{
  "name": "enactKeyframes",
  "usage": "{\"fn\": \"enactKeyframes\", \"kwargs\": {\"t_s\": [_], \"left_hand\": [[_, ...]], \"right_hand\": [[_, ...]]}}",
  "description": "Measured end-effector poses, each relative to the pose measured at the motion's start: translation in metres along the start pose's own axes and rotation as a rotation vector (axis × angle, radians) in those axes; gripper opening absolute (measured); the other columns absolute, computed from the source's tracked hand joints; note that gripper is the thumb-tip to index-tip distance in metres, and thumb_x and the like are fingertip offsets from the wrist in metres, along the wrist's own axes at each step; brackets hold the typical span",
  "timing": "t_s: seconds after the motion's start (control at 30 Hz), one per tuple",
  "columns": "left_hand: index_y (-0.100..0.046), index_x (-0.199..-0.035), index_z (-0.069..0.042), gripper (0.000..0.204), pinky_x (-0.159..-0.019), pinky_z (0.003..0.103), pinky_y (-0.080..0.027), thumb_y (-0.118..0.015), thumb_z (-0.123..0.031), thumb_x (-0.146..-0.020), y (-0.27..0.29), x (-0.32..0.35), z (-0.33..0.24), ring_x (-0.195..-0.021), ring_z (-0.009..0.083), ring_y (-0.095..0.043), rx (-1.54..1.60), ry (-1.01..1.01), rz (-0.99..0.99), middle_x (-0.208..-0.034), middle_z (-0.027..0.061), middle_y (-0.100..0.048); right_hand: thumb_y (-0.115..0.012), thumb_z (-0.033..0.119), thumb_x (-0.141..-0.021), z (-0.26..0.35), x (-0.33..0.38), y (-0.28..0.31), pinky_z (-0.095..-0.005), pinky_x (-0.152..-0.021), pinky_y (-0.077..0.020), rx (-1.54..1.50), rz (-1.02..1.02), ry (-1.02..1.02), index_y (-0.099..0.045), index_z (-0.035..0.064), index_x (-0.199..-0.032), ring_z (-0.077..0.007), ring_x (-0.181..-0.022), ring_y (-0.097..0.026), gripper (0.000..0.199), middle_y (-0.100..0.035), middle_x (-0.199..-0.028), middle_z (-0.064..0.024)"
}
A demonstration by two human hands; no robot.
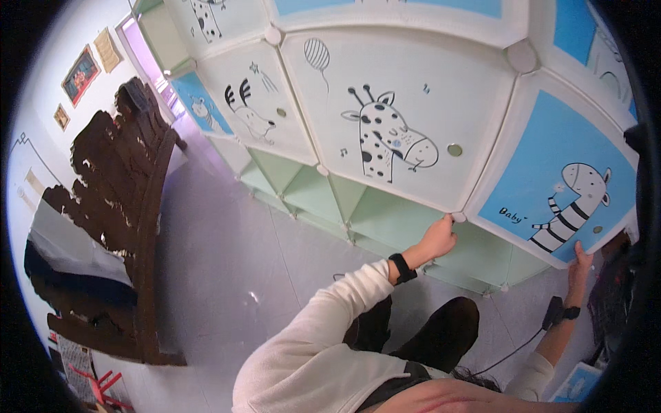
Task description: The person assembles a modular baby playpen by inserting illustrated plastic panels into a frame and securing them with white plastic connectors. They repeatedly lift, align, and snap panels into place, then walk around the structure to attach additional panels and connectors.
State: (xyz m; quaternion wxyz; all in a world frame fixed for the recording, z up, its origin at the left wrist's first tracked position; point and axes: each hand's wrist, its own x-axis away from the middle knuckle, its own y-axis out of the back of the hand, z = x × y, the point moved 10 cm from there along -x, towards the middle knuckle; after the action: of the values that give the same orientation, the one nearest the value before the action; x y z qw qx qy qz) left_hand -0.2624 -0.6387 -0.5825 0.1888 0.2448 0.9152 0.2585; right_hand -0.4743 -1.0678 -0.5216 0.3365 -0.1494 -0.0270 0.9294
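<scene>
A cube storage cabinet with pale green walls stands before me. At its lower front my left hand [438, 239] is closed, fingers gripping at the white corner connector [457, 217]. That connector sits between the white giraffe door panel [420, 89] and the blue zebra door panel [530, 158]. Over to the right, my right hand [582, 260] grips the blue panel's lower edge, its thumb on the front and its other fingers hidden behind. A small round knob [597, 229] is just above that thumb. The cubbies [385, 213] below the giraffe panel have no doors.
A dark carved wooden bench [110, 179] stands along the left wall. A red stool [100, 385] is at the lower left. Between bench and cabinet lies grey tiled floor [220, 261]. A cable [513, 354] hangs by my right forearm. Another blue panel [578, 385] lies at the lower right.
</scene>
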Motion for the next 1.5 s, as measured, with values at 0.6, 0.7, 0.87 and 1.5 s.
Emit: {"fn": "enactKeyframes", "kwargs": {"t_s": [0.6, 0.7, 0.87, 1.5], "left_hand": [[-0.062, -0.095, 0.006, 0.038, -0.079, 0.048, -0.048, -0.056, -0.029, -0.081, 0.027, 0.086, 0.037, -0.090, 0.0423, -0.060, 0.213, 0.365, 0.275, -0.092, 0.0267, -0.064], [-0.063, -0.095, 0.003, 0.040, -0.082, 0.048, -0.046, -0.054, -0.034, -0.083, 0.106, 0.174, 0.035, -0.091, 0.0419, -0.060, 0.100, 0.448, 0.269, -0.096, 0.0258, -0.063], [-0.060, -0.119, -0.005, 0.042, -0.073, 0.032, -0.051, -0.057, -0.030, -0.086, 0.269, 0.324, 0.047, -0.088, 0.0171, -0.061, 0.434, 0.999, 0.287, -0.107, 0.0062, -0.063], [-0.046, -0.125, -0.002, 0.056, -0.084, 0.035, -0.049, -0.057, -0.043, -0.089, 1.092, 0.031, -0.070, -0.096, 0.0227, -0.059, 0.730, 0.250, -1.010, -0.116, 0.0154, -0.057]], "right_hand": [[-0.054, 0.053, -0.090, 0.055, 0.033, -0.003, -0.0413, -0.052, -0.0359, 1.132, -0.229, -0.340, -0.050, -0.0030, -0.065, -0.0203, -0.050, -0.040, 0.062, -0.047, -0.058, -0.0057], [-0.055, 0.041, -0.089, 0.048, 0.036, 0.006, -0.0424, -0.057, -0.0406, 1.335, -0.158, -0.252, -0.057, 0.0023, -0.066, -0.0203, -0.059, -0.047, 0.045, -0.052, -0.063, -0.0053], [-0.056, 0.038, -0.083, 0.011, 0.126, -0.110, -0.0474, -0.069, -0.0470, 1.939, 1.252, -0.125, -0.066, 0.0130, -0.078, -0.0248, -0.078, -0.060, 0.027, -0.061, -0.077, -0.0041], [-0.060, 0.032, -0.085, 0.099, 0.238, -0.501, -0.0362, -0.059, -0.0477, 0.959, 0.805, -0.697, -0.066, -0.0018, -0.081, -0.0206, -0.065, -0.064, 0.035, -0.065, -0.068, -0.0108]]}}
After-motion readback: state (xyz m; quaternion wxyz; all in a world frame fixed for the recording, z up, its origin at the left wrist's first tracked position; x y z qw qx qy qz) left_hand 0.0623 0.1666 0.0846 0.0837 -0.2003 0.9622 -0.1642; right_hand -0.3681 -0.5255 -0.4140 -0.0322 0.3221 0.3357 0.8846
